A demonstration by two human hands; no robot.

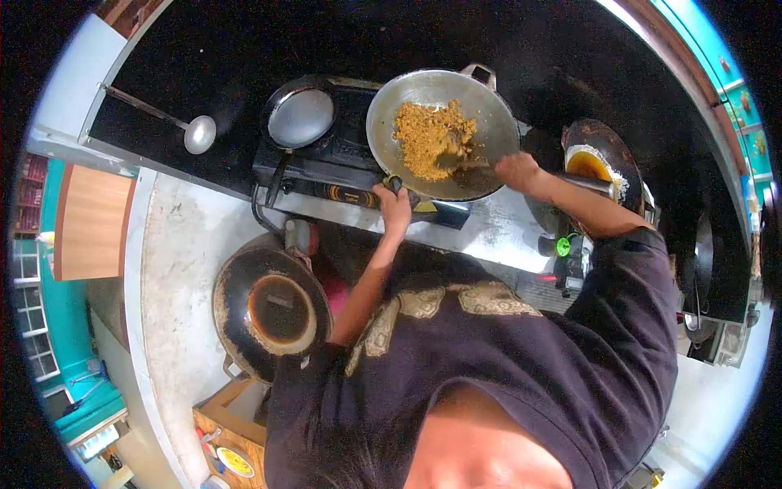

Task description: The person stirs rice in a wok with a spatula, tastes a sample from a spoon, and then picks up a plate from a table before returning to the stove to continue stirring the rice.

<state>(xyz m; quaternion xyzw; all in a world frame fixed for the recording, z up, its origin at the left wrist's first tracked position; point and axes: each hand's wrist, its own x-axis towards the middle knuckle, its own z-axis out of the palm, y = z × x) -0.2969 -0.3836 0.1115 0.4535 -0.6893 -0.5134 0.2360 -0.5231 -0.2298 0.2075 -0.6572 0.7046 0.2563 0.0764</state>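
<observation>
- A black desk [236,53] spreads across the top of the view, with cookware set along it.
- A person in a dark, gold-patterned shirt [481,359] stands at its near side, seen from above.
- A black stove [352,138] sits on the desk in front of the person.
- A large metal wok [499,134] stands on the right part of the stove; a mound of crumbly orange-brown food [428,134] lies inside, toward its left and middle.
- A dark wok [234,285] sits at the person's left, near the left arm, with dark liquid pooled in its bottom.
- A dark pan [611,140] stands on the far right, past the large wok, holding orange-brown liquid.
- A small frying pan [301,118] rests on the left part of the stove, its handle pointing toward the person.
- A metal ladle [199,135] lies on the desk, left of the frying pan.
- The left hand [396,205] is curled around the large wok's near handle.
- The right hand [518,173] is closed in a fist around a spatula [474,165], held over the wok's right side; its tip meets the food and is partly hidden, so its exact shape is hard to tell.
- A small bowl [252,470] of yellow food sits at the lower left.
</observation>
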